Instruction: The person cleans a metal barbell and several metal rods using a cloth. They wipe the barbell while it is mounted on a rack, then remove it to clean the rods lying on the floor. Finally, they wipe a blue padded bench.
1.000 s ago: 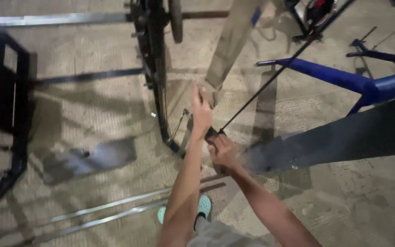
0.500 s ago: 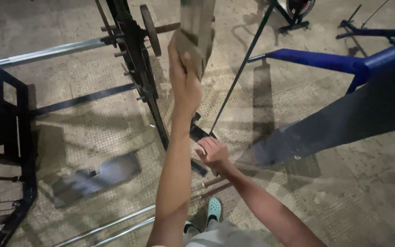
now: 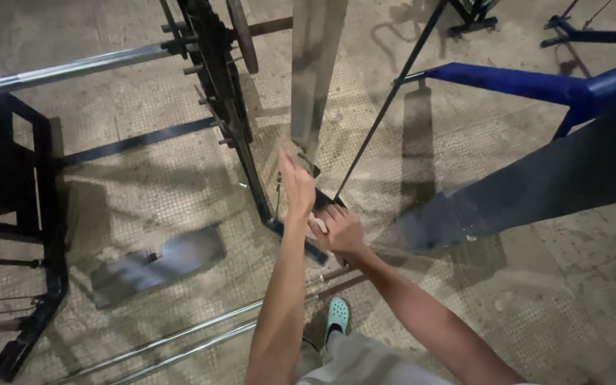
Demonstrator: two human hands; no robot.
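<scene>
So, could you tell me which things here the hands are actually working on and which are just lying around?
In hand:
- left hand, raised against the lower end of the tall grey metal post
- right hand, low at the black frame base
- thin black rod running down to the hands

Lying about:
- flat metal plate on the floor
- steel bars
- blue frame
- barbell

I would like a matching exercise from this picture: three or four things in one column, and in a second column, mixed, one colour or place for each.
Things:
1. frame tube
2. shoe
3. flat metal plate
4. steel strip

Colours or places:
A. lies flat on the floor, to the left of the hands
B. blue
C. pale turquoise
D. hangs upright, its lower end at the left hand

Pairs: 1-B, 2-C, 3-A, 4-D
</scene>
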